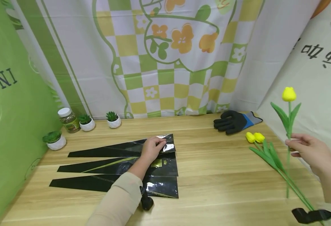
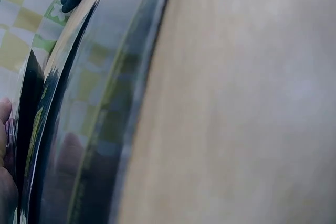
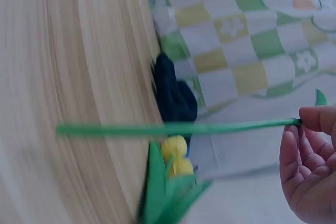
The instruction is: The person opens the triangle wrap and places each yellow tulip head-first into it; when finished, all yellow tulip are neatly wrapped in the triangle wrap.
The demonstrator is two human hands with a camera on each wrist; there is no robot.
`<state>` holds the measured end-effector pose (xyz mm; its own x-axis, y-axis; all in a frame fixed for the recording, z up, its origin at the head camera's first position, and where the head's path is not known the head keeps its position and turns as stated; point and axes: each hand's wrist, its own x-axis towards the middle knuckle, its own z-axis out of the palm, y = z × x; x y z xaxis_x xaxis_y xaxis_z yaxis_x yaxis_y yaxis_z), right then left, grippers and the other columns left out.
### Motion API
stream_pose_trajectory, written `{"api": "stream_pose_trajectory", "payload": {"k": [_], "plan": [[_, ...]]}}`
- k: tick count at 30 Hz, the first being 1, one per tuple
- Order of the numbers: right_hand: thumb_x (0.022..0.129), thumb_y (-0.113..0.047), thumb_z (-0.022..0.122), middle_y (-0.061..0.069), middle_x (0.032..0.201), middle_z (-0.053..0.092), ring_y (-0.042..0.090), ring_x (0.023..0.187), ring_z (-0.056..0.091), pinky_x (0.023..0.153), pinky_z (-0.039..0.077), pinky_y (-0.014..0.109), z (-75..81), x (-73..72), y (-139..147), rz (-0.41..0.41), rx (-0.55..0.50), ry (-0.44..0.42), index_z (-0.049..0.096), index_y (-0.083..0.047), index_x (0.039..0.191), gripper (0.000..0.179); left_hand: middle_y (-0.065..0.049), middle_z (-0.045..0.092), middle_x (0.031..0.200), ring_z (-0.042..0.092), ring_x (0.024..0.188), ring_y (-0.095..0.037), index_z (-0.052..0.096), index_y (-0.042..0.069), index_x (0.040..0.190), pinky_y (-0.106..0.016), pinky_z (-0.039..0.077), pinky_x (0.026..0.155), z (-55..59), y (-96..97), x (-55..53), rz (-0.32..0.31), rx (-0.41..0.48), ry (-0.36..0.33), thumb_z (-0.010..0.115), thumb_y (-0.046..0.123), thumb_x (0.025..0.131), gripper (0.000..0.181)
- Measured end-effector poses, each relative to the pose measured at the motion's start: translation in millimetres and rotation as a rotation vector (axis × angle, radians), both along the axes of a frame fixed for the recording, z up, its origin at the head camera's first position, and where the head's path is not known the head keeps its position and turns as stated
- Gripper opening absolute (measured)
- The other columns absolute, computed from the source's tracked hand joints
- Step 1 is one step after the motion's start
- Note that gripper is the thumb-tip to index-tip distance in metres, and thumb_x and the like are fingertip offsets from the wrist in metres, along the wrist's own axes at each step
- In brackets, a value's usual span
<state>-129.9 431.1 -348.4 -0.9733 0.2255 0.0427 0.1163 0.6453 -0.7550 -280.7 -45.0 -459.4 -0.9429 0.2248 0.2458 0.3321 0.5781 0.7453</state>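
Tulip (image 1: 288,124) pinched upright in right hand (image 1: 309,150), farthest black wrapper (image 1: 123,149) under left hand (image 1: 153,146), can't tell if clamped on it tbh.

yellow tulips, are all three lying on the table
No, two yellow tulips lie on the table, while the right hand holds the third tulip.

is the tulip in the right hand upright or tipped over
Upright: its yellow bloom tops the stem, which hangs down below the fingers.
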Motion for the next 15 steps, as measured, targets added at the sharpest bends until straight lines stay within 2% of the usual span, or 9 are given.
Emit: {"api": "stream_pose_trajectory", "payload": {"k": [4, 5, 8, 11, 15], "plan": [[0.1, -0.02, 0.057, -0.026, 0.084, 0.063, -0.002, 0.073, 0.061, 0.063, 0.057, 0.017, 3.6, -18.7, -28, 0.071, -0.262, 0.04, 0.048, -0.011, 0.115, 0.019, -0.011, 0.071, 0.113, 0.062, 0.112, -0.032, 0.076, 0.009, 0.106, -0.048, 0.05, 0.1, 1.4, 0.7, 1.8, 0.007, 0.021, -0.003, 0.066, 0.021, 0.095, 0.02], [0.099, -0.017, 0.057, -0.024, 0.084, 0.066, -0.001, 0.073, 0.063, 0.063, 0.057, 0.017, 3.2, -23.3, -36, 0.089, -0.333, 0.049, 0.048, -0.015, 0.11, 0.015, -0.011, 0.07, 0.113, 0.062, 0.112, -0.032, 0.076, 0.008, 0.106, -0.048, 0.049, 0.101, 1.4, 0.9, 2.1, 0.008, 0.026, -0.004, 0.066, 0.021, 0.094, 0.02], [0.098, -0.012, 0.06, -0.018, 0.083, 0.069, 0.001, 0.072, 0.065, 0.063, 0.057, 0.016, -2.0, -37.2, -64, 0.113, -0.548, 0.083, 0.046, -0.011, 0.109, 0.018, -0.011, 0.07, 0.113, 0.061, 0.113, -0.032, 0.076, 0.008, 0.107, -0.049, 0.049, 0.101, 0.1, 1.3, 3.2, 0.009, 0.024, -0.007, 0.066, 0.022, 0.095, 0.021], [0.096, -0.01, 0.062, -0.014, 0.079, 0.07, 0.002, 0.069, 0.066, 0.062, 0.057, 0.015, -10.5, -51.1, -95, 0.072, -0.727, 0.127, 0.043, -0.008, 0.106, 0.021, -0.011, 0.07, 0.114, 0.06, 0.115, -0.033, 0.076, 0.009, 0.108, -0.049, 0.048, 0.103, -2.3, 1.6, 3.9, 0.014, 0.033, -0.023, 0.066, 0.023, 0.095, 0.022], [0.094, -0.008, 0.063, -0.011, 0.074, 0.068, 0.001, 0.066, 0.066, 0.063, 0.057, 0.014, -21.3, -68.1, -133, -0.081, -0.887, 0.141, 0.04, -0.008, 0.102, 0.025, -0.011, 0.07, 0.112, 0.06, 0.115, -0.033, 0.076, 0.009, 0.107, -0.049, 0.048, 0.103, -5.7, 2.1, 4.1, 0.016, 0.054, -0.017, 0.066, 0.022, 0.094, 0.021]]}}
